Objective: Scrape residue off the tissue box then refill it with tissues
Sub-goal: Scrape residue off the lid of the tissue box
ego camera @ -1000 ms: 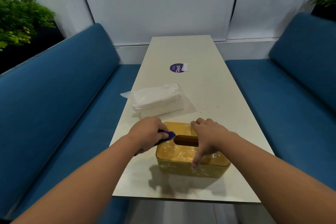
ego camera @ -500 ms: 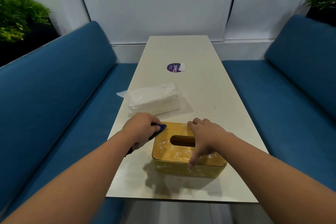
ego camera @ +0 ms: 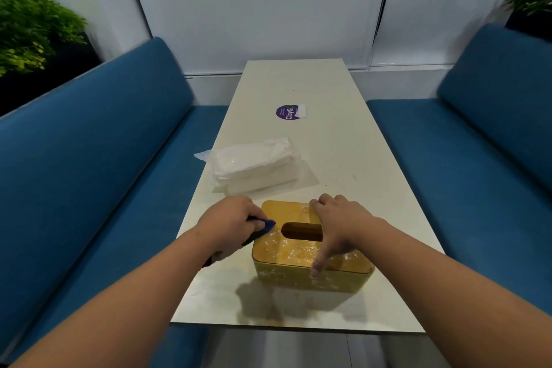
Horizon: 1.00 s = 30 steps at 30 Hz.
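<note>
A yellow tissue box stands near the front of the white table, its lid speckled with white residue around an oval slot. My left hand grips a scraper with a blue tip and dark handle, the tip touching the lid's left side. My right hand lies over the lid's right half, fingers hooked on the far edge and thumb down the front wall. A clear plastic pack of white tissues lies behind the box to the left.
A round purple sticker with a small white label sits mid-table. Blue bench seats flank the table on both sides. Potted plants stand behind the backrests at far left and far right.
My left hand with the scraper has shifted slightly along the lid's left edge. The right hand keeps its hold on the box; the view has shifted a little.
</note>
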### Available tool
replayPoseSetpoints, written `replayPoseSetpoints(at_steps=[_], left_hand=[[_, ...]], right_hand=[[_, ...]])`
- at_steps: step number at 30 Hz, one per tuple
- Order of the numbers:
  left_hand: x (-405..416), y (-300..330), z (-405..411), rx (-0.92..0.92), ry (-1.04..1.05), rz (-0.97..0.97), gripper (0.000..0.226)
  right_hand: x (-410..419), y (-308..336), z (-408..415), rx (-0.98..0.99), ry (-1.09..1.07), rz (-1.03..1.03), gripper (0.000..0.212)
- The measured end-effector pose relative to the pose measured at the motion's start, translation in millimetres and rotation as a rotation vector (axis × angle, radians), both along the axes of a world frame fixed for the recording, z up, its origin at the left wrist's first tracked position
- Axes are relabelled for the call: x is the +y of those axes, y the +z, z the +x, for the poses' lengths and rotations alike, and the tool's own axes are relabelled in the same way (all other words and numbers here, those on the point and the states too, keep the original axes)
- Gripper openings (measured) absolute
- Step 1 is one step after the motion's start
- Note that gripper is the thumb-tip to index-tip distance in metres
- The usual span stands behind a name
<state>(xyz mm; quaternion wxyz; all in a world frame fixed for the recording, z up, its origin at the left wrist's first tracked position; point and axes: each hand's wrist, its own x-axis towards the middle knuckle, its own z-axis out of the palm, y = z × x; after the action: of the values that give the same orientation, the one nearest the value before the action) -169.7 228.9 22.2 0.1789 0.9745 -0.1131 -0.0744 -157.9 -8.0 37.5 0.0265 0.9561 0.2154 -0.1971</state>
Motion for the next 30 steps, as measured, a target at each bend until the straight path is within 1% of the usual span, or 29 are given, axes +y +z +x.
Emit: replayPoseSetpoints(at_steps=[2, 6, 12, 17, 20, 23, 27, 30], left_hand=[[-2.1, 0.0, -3.9, -0.041, 0.051, -0.049, 0.022], [-26.2, -10.5, -18.1, -0.058, 0.073, -0.095, 0.022], [-10.6, -18.1, -25.2, -0.096, 0.164, -0.046, 0.023], [-37.6, -13.5, -22.8, -0.125, 0.093, -0.025, 0.023], [-21.0, -14.2, -26.4, -0.109, 0.124, -0.001, 0.024], [-8.7, -21.0, -40.4, -0.119, 0.168, -0.008, 0.024], [-31.1, -25.9, -56.3, -0.189, 0.159, -0.062, 0.025], [-22.8, -29.7, -63.2, -0.225, 0.239, -0.057, 0.028]], right_hand=[[0.0, -0.1, -0.8, -0.002, 0.001, 0.0, 0.138], [0.8, 0.9, -1.7, -0.015, 0.003, -0.01, 0.139], [-2.1, -1.0, -2.3, -0.022, 0.011, -0.001, 0.138], [-0.7, 0.5, -2.0, -0.018, 0.006, -0.008, 0.14], [-1.7, 1.1, -1.9, -0.016, 0.014, -0.008, 0.141], [-1.4, 0.2, -2.4, -0.019, 0.01, 0.001, 0.14], [-0.2, -0.2, -3.0, -0.028, 0.007, -0.004, 0.14], [-0.6, -0.4, -3.4, -0.022, 0.007, 0.003, 0.14]])
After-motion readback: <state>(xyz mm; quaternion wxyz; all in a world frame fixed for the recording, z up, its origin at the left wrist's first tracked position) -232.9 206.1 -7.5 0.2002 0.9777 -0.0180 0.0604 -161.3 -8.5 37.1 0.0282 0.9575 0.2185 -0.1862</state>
